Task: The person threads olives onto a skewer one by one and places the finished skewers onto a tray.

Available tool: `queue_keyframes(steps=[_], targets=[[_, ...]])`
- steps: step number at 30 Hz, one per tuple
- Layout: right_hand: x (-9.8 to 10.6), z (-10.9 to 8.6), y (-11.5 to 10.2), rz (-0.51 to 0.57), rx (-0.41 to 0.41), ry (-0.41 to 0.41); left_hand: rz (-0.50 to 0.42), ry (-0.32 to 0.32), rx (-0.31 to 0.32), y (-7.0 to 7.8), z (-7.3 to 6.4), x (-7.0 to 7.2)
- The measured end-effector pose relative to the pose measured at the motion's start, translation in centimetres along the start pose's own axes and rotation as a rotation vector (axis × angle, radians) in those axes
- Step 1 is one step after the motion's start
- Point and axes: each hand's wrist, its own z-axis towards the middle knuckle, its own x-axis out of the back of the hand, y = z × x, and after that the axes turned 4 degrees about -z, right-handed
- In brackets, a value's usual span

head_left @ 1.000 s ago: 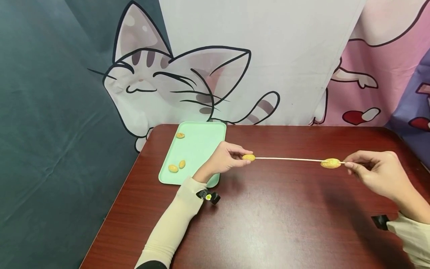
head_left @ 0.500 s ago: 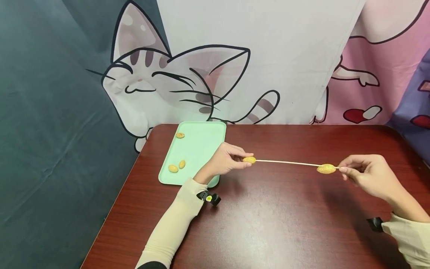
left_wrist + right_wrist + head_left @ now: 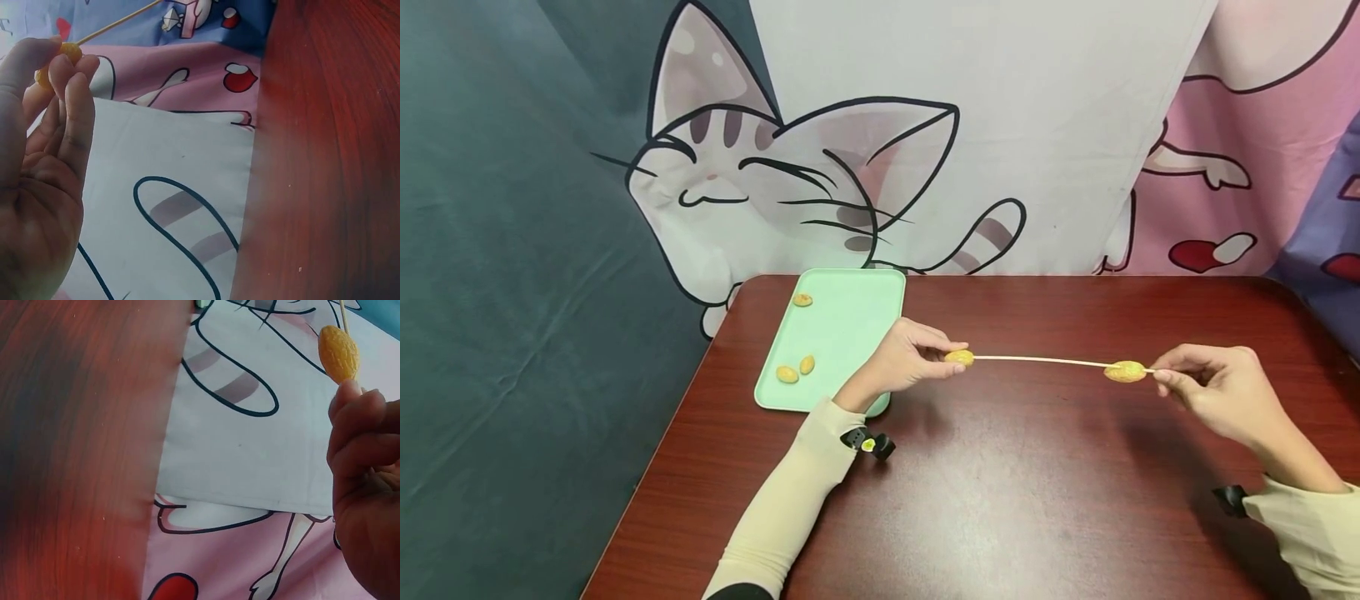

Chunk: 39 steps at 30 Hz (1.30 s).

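My left hand pinches a small yellow oval fruit with a wrinkled skin between thumb and fingertips. A thin pale skewer runs from that fruit across to my right hand, whose thumb and fingers pinch its far end. A second, larger yellow fruit is threaded on the skewer just beside the right fingertips; its ridged surface shows clearly in the right wrist view. In the left wrist view the skewer leads away from the held fruit, which the fingers partly cover.
A pale green tray lies at the table's back left, partly behind the left hand. On it are three more yellow fruits, one near the top. The red-brown wooden table meets a cartoon-printed cloth at the back.
My right hand has shifted left with the skewer and its fruit, shortening the stretch of skewer between the two fruits. The left hand has stayed almost still.
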Motion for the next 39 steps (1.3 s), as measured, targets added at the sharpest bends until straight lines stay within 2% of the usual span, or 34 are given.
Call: queue_keyframes(steps=[7,11,15,19,23,30,39], targets=[[0.3,-0.2,0.7,0.075,-0.059,-0.144,0.079,-0.064,-0.098,-0.1,0.0,0.0],[0.5,-0.2,0.8,0.107,-0.052,-0.202,0.087,-0.059,-0.118,-0.3,-0.2,0.0],[0.8,-0.2,0.6,0.093,-0.034,-0.127,0.069,-0.032,-0.08,-0.4,-0.3,-0.3],[1.1,-0.1,0.3,0.036,-0.03,-0.031,-0.005,0.017,0.025,-0.5,-0.5,-0.6],[1.3,0.0,0.2,0.012,-0.029,0.008,-0.084,0.072,0.093,-0.3,-0.3,-0.9],[1.4,0.1,0.0,-0.023,-0.005,0.011,-0.126,0.078,0.047,-0.1,0.0,-1.0],[1.4,0.0,-0.4,-0.029,-0.01,-0.001,-0.159,0.062,-0.039,-0.9,-0.1,-0.9]])
